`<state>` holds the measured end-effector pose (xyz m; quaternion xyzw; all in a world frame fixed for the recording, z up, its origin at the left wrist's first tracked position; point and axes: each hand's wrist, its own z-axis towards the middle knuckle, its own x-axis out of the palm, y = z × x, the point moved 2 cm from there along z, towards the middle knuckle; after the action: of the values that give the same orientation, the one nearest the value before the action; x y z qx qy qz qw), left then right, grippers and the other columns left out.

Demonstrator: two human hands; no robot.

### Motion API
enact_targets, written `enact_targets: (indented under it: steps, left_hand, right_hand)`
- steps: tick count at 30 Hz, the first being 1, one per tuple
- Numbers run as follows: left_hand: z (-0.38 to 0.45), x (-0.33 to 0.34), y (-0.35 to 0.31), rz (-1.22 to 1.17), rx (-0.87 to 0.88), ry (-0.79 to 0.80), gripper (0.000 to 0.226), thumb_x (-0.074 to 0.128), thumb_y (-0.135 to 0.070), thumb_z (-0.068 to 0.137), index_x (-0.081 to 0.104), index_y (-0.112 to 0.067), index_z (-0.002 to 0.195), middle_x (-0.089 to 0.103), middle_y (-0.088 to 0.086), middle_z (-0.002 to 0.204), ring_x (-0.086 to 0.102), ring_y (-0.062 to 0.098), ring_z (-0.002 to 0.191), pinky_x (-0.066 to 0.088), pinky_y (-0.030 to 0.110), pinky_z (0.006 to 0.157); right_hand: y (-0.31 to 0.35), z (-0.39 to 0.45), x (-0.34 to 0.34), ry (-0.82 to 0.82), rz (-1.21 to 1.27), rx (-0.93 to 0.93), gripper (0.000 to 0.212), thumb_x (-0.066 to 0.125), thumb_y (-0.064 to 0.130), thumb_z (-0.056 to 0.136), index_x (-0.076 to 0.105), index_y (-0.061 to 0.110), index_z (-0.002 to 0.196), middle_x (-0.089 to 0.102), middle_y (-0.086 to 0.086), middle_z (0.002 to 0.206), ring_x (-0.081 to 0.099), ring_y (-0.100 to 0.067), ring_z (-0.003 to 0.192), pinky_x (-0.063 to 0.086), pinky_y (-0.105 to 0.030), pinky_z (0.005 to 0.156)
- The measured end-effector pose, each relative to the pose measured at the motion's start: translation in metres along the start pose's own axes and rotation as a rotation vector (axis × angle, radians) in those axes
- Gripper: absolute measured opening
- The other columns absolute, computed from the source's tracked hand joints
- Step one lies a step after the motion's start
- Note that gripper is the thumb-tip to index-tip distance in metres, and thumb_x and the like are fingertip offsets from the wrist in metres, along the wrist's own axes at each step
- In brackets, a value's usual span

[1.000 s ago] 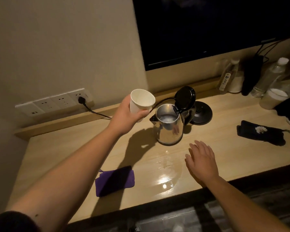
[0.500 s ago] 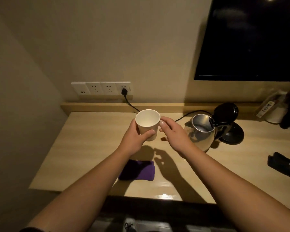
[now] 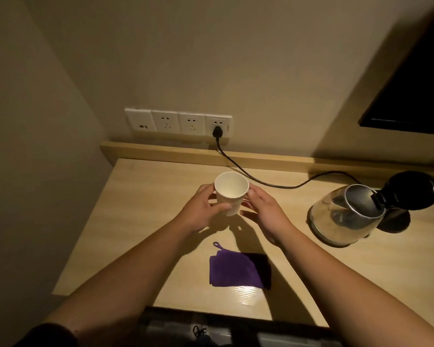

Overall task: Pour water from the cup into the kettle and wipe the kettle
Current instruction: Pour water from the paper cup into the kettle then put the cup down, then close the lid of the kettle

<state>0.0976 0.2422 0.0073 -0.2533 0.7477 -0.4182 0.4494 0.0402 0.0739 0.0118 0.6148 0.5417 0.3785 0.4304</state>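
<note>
A white paper cup stands upright over the middle of the wooden desk, and its inside looks empty. My left hand wraps around its left side. My right hand touches its right side with thumb and fingers. The steel kettle stands to the right with its black lid flipped open. A folded purple cloth lies on the desk below my hands.
A black power cord runs from a wall socket strip across the back of the desk toward the kettle. A wall closes the desk's left side. A dark screen hangs at the upper right.
My left hand carried the cup away from the kettle to the left and lowered it. My right hand rose from the desk and came onto the cup. The view swung left.
</note>
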Motion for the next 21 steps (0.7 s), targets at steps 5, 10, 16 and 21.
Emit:
enact_targets:
  steps: [5, 10, 16, 21]
  left_hand:
    - [0.051, -0.011, 0.029, -0.124, -0.033, -0.007, 0.068, 0.075, -0.026, 0.082, 0.04, -0.037, 0.14, 0.047, -0.014, 0.133, 0.046, 0.008, 0.117, 0.04, 0.018, 0.077]
    - [0.098, -0.016, 0.05, -0.1, -0.009, -0.009, 0.069, 0.076, -0.027, 0.079, 0.043, -0.033, 0.139, 0.051, -0.01, 0.133, 0.049, 0.009, 0.116, 0.04, 0.009, 0.07]
    - [0.141, -0.011, 0.064, -0.078, 0.026, -0.002, 0.066, 0.074, -0.016, 0.081, 0.044, -0.026, 0.139, 0.054, -0.008, 0.125, 0.052, 0.007, 0.106, 0.043, 0.001, 0.061]
    - [0.159, -0.003, 0.081, -0.047, 0.026, 0.021, 0.066, 0.075, -0.023, 0.08, 0.043, -0.033, 0.137, 0.056, -0.009, 0.131, 0.054, 0.012, 0.117, 0.053, 0.034, 0.091]
  right_hand:
    - [-0.013, 0.058, 0.021, -0.115, 0.064, 0.023, 0.029, 0.039, 0.027, 0.106, 0.056, 0.043, 0.123, 0.06, 0.009, 0.128, 0.055, -0.01, 0.12, 0.048, -0.027, 0.091]
    - [-0.029, 0.111, 0.03, -0.191, 0.11, 0.049, 0.033, 0.042, 0.029, 0.105, 0.056, 0.033, 0.135, 0.06, 0.003, 0.134, 0.055, -0.015, 0.121, 0.049, -0.029, 0.095]
    - [-0.038, 0.145, 0.028, -0.233, 0.252, 0.06, 0.033, 0.044, 0.022, 0.104, 0.06, 0.024, 0.133, 0.067, 0.001, 0.125, 0.063, -0.014, 0.114, 0.055, -0.019, 0.082]
    - [-0.052, 0.163, 0.026, -0.243, 0.279, 0.038, 0.033, 0.046, 0.02, 0.103, 0.062, 0.02, 0.131, 0.068, -0.004, 0.126, 0.062, -0.018, 0.118, 0.05, -0.034, 0.101]
